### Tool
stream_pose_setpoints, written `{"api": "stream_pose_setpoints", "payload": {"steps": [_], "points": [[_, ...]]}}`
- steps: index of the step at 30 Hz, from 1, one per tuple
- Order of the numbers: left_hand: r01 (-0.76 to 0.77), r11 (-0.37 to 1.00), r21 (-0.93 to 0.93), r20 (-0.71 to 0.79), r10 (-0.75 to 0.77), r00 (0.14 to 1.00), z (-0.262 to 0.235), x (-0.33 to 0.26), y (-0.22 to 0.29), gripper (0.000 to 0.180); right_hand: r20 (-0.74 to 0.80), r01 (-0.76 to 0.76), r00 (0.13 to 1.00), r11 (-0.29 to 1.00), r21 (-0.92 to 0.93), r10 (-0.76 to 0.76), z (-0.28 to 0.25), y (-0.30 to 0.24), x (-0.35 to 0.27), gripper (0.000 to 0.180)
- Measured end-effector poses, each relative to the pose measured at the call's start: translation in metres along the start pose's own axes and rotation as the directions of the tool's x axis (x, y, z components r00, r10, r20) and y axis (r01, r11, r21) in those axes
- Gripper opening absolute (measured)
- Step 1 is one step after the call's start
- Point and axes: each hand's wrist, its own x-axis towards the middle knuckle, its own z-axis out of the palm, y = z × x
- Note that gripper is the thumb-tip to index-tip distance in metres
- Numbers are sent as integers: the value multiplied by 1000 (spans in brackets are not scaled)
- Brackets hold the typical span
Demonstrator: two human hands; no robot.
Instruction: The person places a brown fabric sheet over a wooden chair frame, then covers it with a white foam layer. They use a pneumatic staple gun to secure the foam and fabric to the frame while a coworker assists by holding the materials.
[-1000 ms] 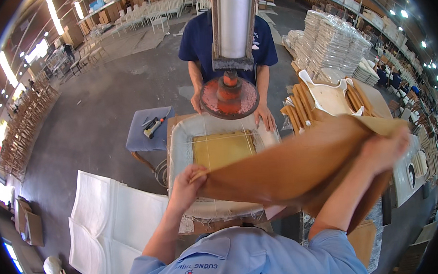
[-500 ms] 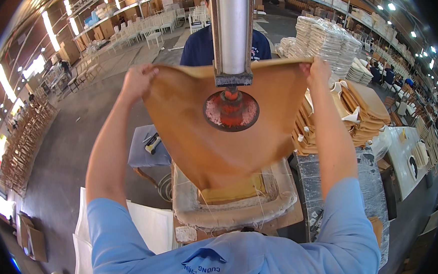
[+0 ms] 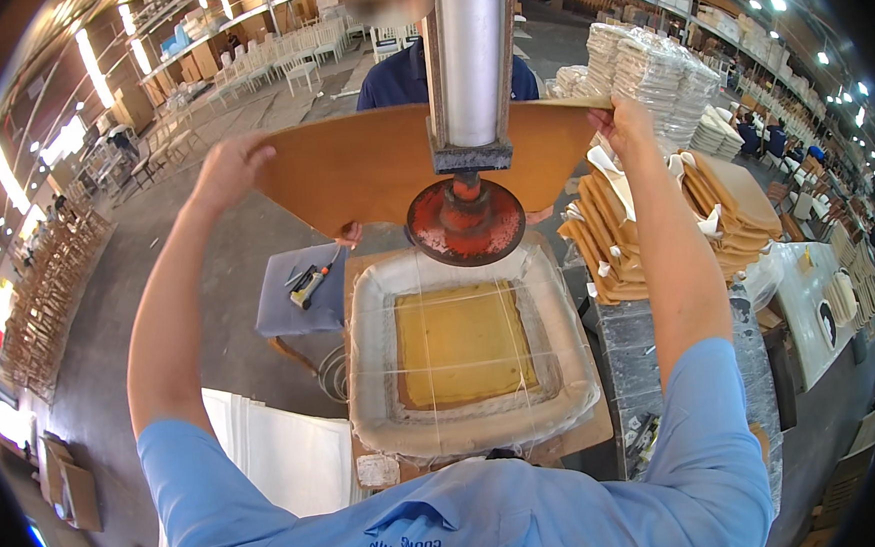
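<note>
A brown leather-like sheet [image 3: 351,163] is stretched up behind the press column. My left hand [image 3: 233,170] pinches its upper left corner, and my right hand [image 3: 631,126] grips its upper right corner. Fingers of a co-worker's hand [image 3: 352,235] show at the sheet's lower left edge; another bit of hand appears at its lower right. Below lies a padded frame [image 3: 375,398] covered in pale cloth, with a yellow foam square [image 3: 462,347] in its middle and thin strings across it. A round red press plate [image 3: 466,222] hangs over the frame's far side.
The metal press column [image 3: 470,61] stands between my arms, with a person in dark blue behind it. On the left, a grey-blue padded stool [image 3: 288,293] bears a yellow-and-black tool [image 3: 308,285]. Stacked brown covers [image 3: 635,231] lie at right beside a plastic-covered table [image 3: 653,351].
My hands have moved apart, the left one farther left, and the sheet has swung away from me and up. The padded frame is now uncovered, and the co-worker's fingers show at the sheet.
</note>
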Motion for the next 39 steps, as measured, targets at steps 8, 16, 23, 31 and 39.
{"api": "stream_pose_setpoints", "payload": {"steps": [8,16,23,31,39], "points": [[-114,991,72,337,83,938,85,-125,37,25,43,-93,994,992,-82,97,-121,75,-51,22],[-87,986,-145,346,133,929,130,-351,103,40,-190,-483,871,858,-176,452,-305,184,-262,19],[77,986,-145,522,10,853,159,-459,144,54,-416,-675,718,703,-221,558,-357,232,-357,20],[80,988,-131,552,6,834,172,-485,138,58,-455,-704,695,657,-271,557,-368,237,-381,21],[73,990,-123,554,7,833,182,-500,135,62,-490,-718,678,635,-285,548,-374,244,-396,20]]}}
